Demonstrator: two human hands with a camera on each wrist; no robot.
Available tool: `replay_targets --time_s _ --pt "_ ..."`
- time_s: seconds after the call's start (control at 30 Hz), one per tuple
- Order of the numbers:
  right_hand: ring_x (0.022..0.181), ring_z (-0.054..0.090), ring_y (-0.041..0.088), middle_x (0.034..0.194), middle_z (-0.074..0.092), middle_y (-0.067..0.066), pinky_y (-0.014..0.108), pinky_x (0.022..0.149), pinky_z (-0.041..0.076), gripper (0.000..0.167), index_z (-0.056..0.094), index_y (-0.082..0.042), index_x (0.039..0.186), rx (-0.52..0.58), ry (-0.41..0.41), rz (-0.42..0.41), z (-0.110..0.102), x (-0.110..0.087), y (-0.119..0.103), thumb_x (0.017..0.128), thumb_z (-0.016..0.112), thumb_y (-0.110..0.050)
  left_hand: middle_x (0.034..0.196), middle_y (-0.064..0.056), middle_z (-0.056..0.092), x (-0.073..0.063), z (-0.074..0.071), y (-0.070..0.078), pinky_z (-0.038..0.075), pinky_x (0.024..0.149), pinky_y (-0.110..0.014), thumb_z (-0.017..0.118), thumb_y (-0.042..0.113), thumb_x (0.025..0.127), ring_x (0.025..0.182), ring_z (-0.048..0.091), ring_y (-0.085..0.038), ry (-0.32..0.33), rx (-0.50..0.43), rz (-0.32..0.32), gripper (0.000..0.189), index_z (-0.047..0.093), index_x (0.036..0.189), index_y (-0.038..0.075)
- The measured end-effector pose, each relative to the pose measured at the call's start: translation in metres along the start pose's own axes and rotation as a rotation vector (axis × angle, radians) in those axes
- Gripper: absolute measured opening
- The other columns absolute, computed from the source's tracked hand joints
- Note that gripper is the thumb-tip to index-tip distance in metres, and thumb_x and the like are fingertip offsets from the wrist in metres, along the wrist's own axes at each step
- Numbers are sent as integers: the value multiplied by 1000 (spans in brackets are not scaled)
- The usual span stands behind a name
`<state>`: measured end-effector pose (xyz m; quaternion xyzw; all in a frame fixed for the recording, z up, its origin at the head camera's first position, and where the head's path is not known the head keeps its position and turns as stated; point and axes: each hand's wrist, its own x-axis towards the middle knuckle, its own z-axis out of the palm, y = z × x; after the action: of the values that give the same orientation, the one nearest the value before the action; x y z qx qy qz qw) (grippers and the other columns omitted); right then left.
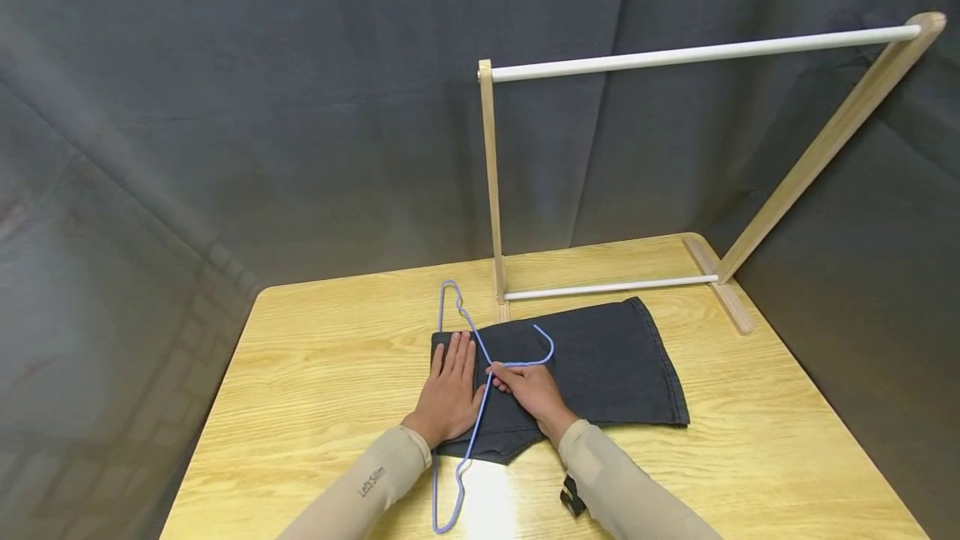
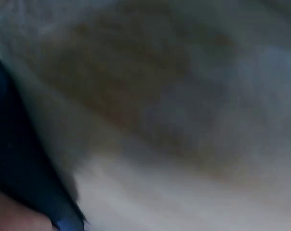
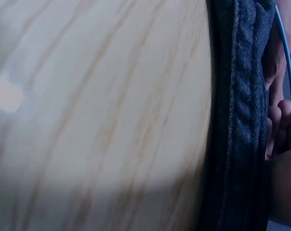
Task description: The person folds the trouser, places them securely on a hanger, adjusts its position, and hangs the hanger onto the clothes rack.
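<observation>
A dark denim garment (image 1: 615, 365), folded flat, lies on the wooden table. A thin blue-violet wire hanger (image 1: 552, 347) rests across its left part, hook toward the right. Cloth covers the middle stretch of the hanger's long bar, which shows beyond both sides of the garment. My left hand (image 1: 447, 398) presses flat on the cloth inside the hanger frame, fingers straight. With thumb and fingers, my right hand (image 1: 528, 388) pinches the hanger at the base of its hook. The right wrist view shows a stitched denim edge (image 3: 246, 96); the left wrist view is blurred.
A rack with wooden legs and a white top rail (image 1: 705, 52) stands at the back right, its lower white bar (image 1: 611, 287) just behind the garment. A small black item (image 1: 572, 496) lies by my right sleeve. Grey curtains (image 1: 300, 107) surround the table (image 1: 322, 373).
</observation>
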<state>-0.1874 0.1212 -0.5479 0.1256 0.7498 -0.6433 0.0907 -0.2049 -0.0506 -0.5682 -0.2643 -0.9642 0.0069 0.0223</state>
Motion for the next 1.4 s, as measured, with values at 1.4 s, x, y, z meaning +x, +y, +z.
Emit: replay_targets --time_s 1.4 --pt "73 65 1 82 76 -2 17 71 51 31 81 -7 96 -57 1 -52 -3 3 6 91 71 -37 167 -21 10 -20 -7 -6 14 125 -53 32 44 107 155 7 -39 -3 -161 22 69 21 156 -3"
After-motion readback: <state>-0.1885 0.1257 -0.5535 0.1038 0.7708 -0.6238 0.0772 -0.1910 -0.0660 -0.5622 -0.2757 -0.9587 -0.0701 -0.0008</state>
